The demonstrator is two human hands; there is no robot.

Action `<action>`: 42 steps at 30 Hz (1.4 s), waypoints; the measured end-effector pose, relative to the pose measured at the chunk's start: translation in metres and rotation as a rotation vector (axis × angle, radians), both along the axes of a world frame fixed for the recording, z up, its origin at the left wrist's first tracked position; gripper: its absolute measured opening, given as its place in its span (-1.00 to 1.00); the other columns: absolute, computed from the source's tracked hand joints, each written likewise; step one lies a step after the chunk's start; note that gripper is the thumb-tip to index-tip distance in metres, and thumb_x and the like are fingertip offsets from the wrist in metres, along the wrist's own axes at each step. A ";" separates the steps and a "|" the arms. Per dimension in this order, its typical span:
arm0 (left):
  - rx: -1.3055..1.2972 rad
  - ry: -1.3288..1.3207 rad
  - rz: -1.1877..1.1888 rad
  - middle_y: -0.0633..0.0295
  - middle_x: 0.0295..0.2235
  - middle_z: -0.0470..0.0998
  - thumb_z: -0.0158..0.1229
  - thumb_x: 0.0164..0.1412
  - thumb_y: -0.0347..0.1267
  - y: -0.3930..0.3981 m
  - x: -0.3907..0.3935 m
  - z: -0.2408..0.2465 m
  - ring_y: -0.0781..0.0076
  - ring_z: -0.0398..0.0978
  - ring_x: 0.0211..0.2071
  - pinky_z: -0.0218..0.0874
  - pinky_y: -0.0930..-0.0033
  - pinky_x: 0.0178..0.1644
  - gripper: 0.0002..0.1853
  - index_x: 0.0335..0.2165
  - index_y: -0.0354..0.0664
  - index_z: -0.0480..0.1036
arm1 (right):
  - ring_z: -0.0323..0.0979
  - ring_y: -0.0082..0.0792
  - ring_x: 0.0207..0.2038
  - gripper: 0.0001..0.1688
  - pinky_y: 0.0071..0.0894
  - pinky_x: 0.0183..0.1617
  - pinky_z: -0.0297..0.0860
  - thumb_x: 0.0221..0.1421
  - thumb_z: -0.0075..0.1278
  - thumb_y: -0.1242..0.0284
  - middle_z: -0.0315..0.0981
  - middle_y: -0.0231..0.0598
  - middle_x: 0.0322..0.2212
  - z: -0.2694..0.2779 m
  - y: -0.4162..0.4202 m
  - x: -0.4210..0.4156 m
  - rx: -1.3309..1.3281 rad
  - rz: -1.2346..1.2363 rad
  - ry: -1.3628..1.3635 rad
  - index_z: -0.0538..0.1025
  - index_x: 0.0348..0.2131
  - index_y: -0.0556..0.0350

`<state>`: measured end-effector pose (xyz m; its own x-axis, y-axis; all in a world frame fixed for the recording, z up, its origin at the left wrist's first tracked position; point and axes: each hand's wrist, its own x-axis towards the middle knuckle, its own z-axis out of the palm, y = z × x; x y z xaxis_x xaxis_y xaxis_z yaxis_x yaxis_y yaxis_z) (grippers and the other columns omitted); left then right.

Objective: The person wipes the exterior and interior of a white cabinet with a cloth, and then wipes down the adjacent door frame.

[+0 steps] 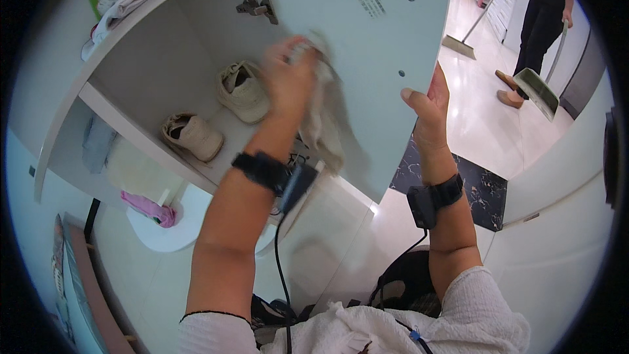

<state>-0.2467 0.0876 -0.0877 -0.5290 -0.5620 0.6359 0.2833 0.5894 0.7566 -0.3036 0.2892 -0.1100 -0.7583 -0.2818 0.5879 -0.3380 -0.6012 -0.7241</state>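
Observation:
My left hand (292, 76), blurred by motion, is closed on a pale cloth (322, 118) that hangs down against the inner face of a white cabinet door (363, 59). The free edge of that door is gripped by my right hand (432, 108), with the thumb on the inner face. A metal hinge (258, 8) joins the door to the cabinet (147, 34), which stands open. Inside it, left of my left forearm, are two beige lace-up shoes, one nearer the hinge (243, 93) and one lower (193, 136).
A person (540, 14) at the upper right holds a broom (459, 46) and a long-handled dustpan (538, 92). Folded fabric lies on the cabinet top (118, 14). A pink cloth (150, 208) is at the lower left. Cables run from the black wrist devices.

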 end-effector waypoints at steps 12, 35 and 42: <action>-0.251 0.161 0.082 0.09 -0.23 0.39 0.10 0.17 -0.36 -0.012 0.003 0.034 0.39 0.38 -0.22 0.24 0.39 -0.09 -0.58 0.01 -0.23 0.33 | 0.38 -0.43 -0.07 -0.02 -0.49 0.01 0.29 -0.28 -0.06 0.61 0.39 -0.13 -0.09 -0.006 0.003 -0.009 -0.006 -0.003 0.049 0.09 0.22 0.24; -0.589 0.388 0.093 0.05 -0.10 0.19 -0.11 0.26 -0.51 0.079 -0.012 0.062 0.23 0.27 -0.15 0.16 0.32 -0.03 -0.62 0.06 -0.19 0.29 | 0.37 -0.42 -0.05 -0.01 -0.49 0.05 0.26 -0.28 -0.03 0.57 0.37 -0.11 -0.07 -0.001 0.002 -0.004 -0.019 0.005 0.066 0.08 0.22 0.27; 0.028 0.100 0.358 -0.04 -0.08 0.21 -0.12 0.20 -0.54 0.010 -0.043 -0.071 0.02 0.35 -0.19 0.24 0.18 -0.06 -0.59 0.05 -0.31 0.26 | 0.36 -0.38 -0.02 -0.01 -0.45 0.05 0.28 -0.28 -0.03 0.54 0.35 -0.05 -0.03 -0.003 0.002 0.006 0.046 -0.013 0.026 0.09 0.22 0.27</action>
